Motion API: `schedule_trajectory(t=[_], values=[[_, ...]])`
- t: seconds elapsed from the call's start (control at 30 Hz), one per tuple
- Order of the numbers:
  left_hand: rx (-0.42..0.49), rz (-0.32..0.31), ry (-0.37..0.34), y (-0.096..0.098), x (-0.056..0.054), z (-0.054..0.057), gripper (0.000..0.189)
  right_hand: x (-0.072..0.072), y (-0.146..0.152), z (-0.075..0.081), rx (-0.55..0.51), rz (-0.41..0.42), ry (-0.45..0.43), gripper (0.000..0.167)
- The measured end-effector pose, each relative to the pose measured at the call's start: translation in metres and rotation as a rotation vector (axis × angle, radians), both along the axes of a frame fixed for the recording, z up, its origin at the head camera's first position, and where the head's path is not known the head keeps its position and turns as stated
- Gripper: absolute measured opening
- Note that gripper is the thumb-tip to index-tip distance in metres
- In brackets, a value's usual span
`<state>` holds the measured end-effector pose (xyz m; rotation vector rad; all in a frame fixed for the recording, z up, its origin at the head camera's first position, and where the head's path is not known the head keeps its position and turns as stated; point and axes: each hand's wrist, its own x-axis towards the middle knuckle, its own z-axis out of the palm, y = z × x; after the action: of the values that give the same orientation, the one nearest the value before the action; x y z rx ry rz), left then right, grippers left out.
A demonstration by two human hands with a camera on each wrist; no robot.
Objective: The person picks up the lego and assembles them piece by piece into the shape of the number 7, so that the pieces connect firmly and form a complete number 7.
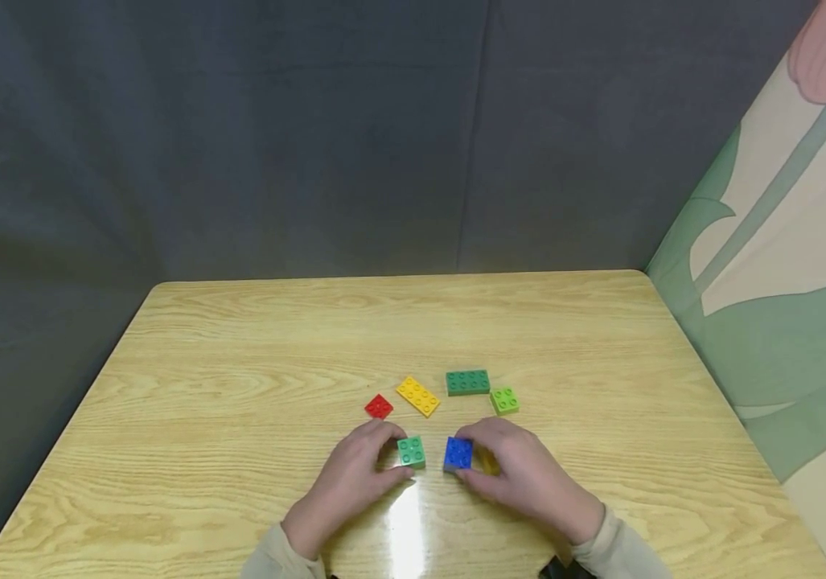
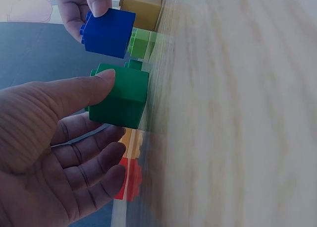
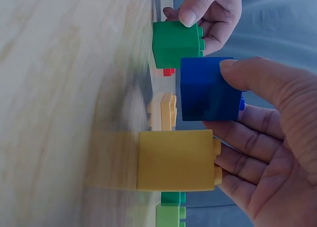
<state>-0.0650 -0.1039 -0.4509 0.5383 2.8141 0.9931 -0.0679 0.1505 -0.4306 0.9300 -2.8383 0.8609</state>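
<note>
My left hand (image 1: 355,474) pinches a green square toy building brick (image 1: 411,452) between thumb and fingers, studs up. Opposite it, my right hand (image 1: 524,470) grips a blue square brick (image 1: 458,454) the same way. A small gap separates the two bricks in the head view. In the right wrist view the blue brick (image 3: 208,90) is raised off the wood, thumb on its near side. Beneath the right palm stands a yellow brick (image 3: 176,160) on the table, mostly hidden from the head view by that hand.
Beyond the hands lie a red brick (image 1: 379,406), a longer yellow-orange brick (image 1: 418,396), a long dark green brick (image 1: 467,383) and a lime brick (image 1: 504,400). The wooden table (image 1: 239,338) ends at a dark curtain (image 1: 355,161); a flowered cloth (image 1: 803,322) hangs on the right.
</note>
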Motion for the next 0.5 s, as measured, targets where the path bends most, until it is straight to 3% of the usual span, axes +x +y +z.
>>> schedule_trajectory(t=[0.5], values=[[0.016, -0.008, -0.001, -0.0001, 0.0008, 0.0014, 0.039, -0.0062, -0.0010, 0.0034, -0.053, 0.028, -0.054, 0.036]])
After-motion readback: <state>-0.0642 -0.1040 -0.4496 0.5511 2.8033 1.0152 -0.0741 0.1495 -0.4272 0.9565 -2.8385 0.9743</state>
